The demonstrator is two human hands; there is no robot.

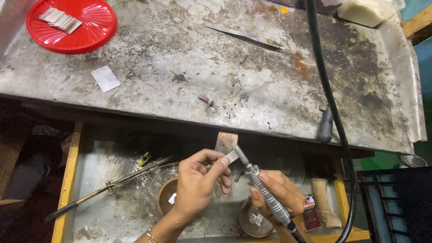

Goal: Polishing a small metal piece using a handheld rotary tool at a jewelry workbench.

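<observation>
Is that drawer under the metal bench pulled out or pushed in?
Pulled out. The drawer juts from under the workbench, its yellow rim and dusty floor exposed beneath both hands, with bowls and tools inside.

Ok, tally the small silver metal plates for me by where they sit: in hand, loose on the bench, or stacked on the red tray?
In the left hand, a plate against the rotary tool: 1
Loose plate on the bench: 1
Stack on the red tray: too overlapped to count
Total separate plates: 2
</observation>
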